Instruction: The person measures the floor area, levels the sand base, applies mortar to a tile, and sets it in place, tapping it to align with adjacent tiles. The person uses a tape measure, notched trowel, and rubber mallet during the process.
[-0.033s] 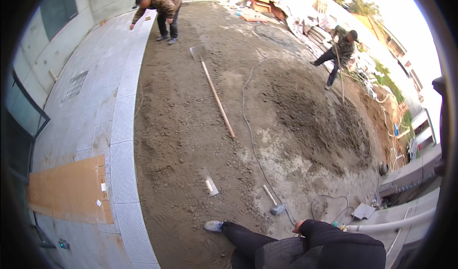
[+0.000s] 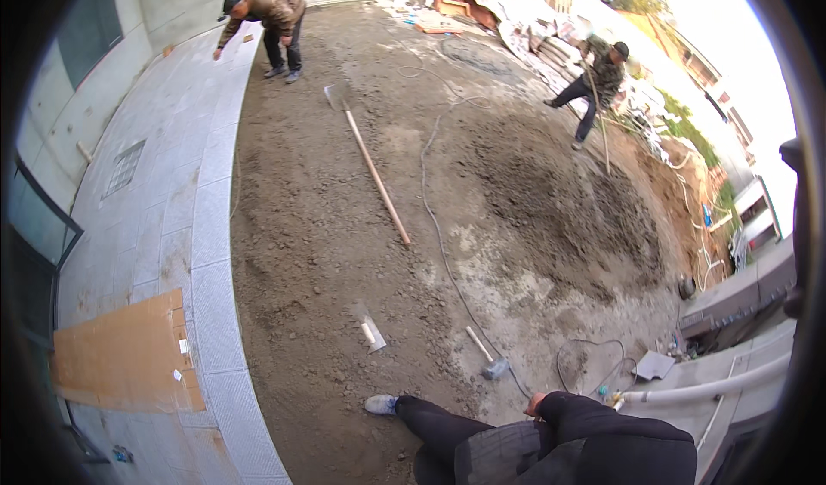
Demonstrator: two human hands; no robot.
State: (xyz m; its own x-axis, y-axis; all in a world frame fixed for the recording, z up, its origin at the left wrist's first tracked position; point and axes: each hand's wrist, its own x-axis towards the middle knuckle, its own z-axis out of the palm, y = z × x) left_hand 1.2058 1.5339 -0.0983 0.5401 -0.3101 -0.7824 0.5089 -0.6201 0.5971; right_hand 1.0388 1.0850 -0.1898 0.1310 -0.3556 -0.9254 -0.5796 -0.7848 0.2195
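Note:
Only a small part of my right hand [image 2: 535, 403] shows at the end of a black sleeve [image 2: 619, 438], low in the picture beside my dark-trousered leg. My grey shoe [image 2: 379, 405] rests on bare raked soil [image 2: 318, 244]. Its fingers are hidden, and nothing can be seen in it. My left hand is out of sight. Closest to me on the ground are a small mallet [image 2: 486, 358] and a white trowel [image 2: 372, 333]. Farther off lies a long wooden-handled shovel [image 2: 374, 175].
A person bends over at the far kerb [image 2: 267, 20]; another works a long tool by the dark soil mound [image 2: 598, 80]. Grey paving [image 2: 155, 184] with a brown cardboard sheet [image 2: 129, 356] lies left. A thin hose [image 2: 439, 227], wire loops [image 2: 594, 360] and a white pipe [image 2: 705, 390] cross the ground.

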